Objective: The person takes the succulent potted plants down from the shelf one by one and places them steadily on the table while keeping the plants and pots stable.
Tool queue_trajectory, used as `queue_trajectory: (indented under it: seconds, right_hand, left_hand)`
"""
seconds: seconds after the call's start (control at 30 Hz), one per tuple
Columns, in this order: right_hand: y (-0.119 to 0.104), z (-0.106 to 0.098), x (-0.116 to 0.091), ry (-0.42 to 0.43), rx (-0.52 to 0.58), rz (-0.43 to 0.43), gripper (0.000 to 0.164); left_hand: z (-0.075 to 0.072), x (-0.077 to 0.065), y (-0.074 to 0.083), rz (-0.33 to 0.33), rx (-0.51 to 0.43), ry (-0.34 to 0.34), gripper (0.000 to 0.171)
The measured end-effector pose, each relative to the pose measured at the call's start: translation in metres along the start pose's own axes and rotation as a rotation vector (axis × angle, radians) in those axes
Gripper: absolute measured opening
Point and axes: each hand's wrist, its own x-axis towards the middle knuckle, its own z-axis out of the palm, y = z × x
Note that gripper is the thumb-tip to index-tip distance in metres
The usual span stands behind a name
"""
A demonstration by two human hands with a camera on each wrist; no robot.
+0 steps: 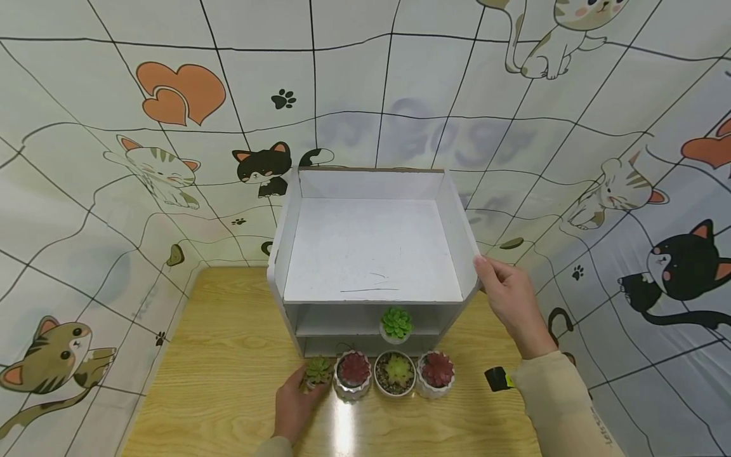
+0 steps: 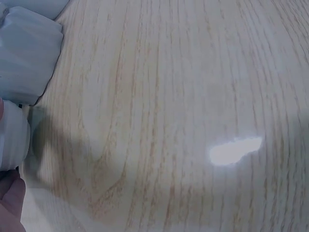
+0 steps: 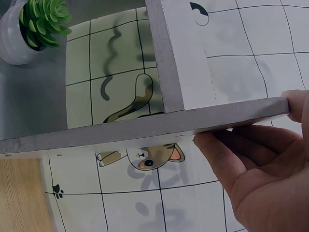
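Observation:
A white shelf unit (image 1: 371, 247) stands on the table, its top tray bare. My right hand (image 1: 508, 298) pinches the front edge of its right side panel (image 3: 120, 129) between thumb and fingers. At the lower left, my left hand (image 1: 294, 406) grips a small potted green succulent (image 1: 318, 369) by its white pot (image 2: 13, 135). Beside it, in a row before the shelf, are a dark red succulent (image 1: 353, 368), a yellow-green succulent (image 1: 395, 373) and another red succulent (image 1: 437, 369). A bright green succulent (image 1: 396, 322) in a white pot sits in the shelf's upper opening.
The wood-grain table (image 1: 217, 362) stretches to both sides of the shelf. A small black object (image 1: 497, 379) with a yellow-green part lies by the right sleeve. Cat-printed white sheeting (image 1: 354, 76) surrounds the table at the back and sides.

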Motion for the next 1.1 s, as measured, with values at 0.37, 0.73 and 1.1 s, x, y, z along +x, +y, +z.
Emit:
queue_trajectory:
  seconds: [0.37,0.73,1.1]
  right_hand:
    - [-0.0005,0.0005,0.0000,0.003,-0.002,-0.012,0.057]
    - [-0.0007,0.0005,0.0000,-0.008,0.022,-0.014,0.057]
    - [-0.0013,0.0006,0.0001,-0.009,0.017,-0.010,0.057]
  left_hand:
    - [0.0015,-0.0031,0.0000,-0.060,0.011,-0.029,0.059]
    - [-0.0012,-0.0052,0.0045,-0.069,0.008,-0.049,0.060]
    - [-0.0003,-0.0043,0.0023,-0.080,0.010,-0.046,0.062]
